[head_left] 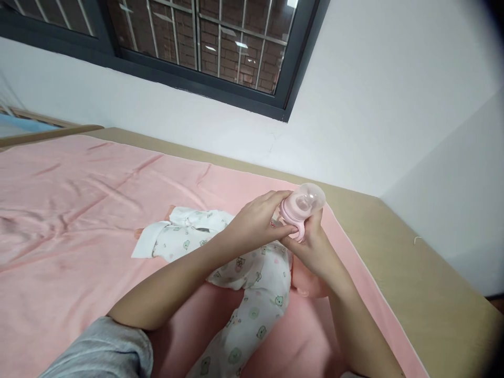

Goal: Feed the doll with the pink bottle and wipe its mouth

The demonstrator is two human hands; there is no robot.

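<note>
A baby bottle point(302, 206) with a clear dome cap, a pink collar and a pink side handle is held up in both hands. My left hand point(258, 218) is closed around its left side, thumb pressed near the handle. My right hand point(313, 247) grips it from below and the right; the lower part of the bottle is hidden by the hands. Beneath them lies a baby doll in a white printed outfit point(262, 268), feet toward the left. The doll's head point(309, 278) shows only partly under my right hand and forearm.
A pink cloth point(98, 210) with creases covers most of the wooden surface point(394, 252), whose bare edge runs along the back and right. Behind it rise a white wall point(354, 105) and a dark-framed window point(200, 79) with bars. Something light blue point(23, 126) is at far left.
</note>
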